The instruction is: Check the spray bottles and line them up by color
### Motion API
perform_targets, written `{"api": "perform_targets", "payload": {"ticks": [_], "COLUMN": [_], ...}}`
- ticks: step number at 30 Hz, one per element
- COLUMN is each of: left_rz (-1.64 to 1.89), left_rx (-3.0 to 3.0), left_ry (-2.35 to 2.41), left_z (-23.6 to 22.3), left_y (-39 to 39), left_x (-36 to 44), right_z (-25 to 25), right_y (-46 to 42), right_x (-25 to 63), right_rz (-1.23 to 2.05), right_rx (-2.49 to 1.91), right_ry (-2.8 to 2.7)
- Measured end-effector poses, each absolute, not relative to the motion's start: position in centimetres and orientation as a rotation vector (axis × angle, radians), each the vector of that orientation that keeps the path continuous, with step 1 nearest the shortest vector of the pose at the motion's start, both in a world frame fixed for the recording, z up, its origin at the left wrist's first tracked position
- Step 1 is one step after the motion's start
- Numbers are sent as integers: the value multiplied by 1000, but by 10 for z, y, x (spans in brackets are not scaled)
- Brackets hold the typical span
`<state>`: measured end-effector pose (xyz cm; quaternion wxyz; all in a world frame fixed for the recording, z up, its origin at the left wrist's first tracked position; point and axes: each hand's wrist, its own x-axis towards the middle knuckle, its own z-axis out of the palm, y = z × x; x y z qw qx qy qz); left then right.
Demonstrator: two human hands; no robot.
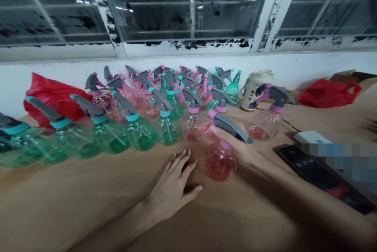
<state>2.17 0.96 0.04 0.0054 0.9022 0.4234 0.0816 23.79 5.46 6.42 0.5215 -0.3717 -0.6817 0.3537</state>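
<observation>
My right hand (235,142) grips a pink spray bottle (220,163) by its neck and trigger head. The bottle is clear pink, with a grey and pink sprayer. My left hand (173,187) lies on the brown table with its fingers spread, holding nothing, a little left of that bottle. Beyond my left hand stands a green spray bottle (168,131), the nearest in a row of green ones with teal collars. Another pink spray bottle (193,126) stands just right of it. Right of my right hand is one more pink spray bottle (265,124).
Several more spray bottles crowd the back by the wall. A paper cup (250,96) with a lid stands behind. Red plastic bags (53,98) lie at both sides. A phone (318,173) showing a timer and a white box (312,138) lie at the right.
</observation>
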Motion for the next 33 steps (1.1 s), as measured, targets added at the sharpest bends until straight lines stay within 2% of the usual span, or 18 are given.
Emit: {"api": "perform_targets", "payload": {"ticks": [9, 27, 33], "left_rz": [281, 303, 343], "left_rx": [2831, 2871, 2872], "left_ry": [1322, 1279, 1282], "left_z": [-2, -5, -7], "left_y": [9, 9, 10], "left_x": [20, 16, 15], "right_z": [63, 69, 68], "right_y": [65, 54, 53], "right_x": [243, 243, 243], "right_rz": [870, 671, 773], "right_rx": [-848, -915, -824], "right_ry": [-1684, -1737, -1715]}}
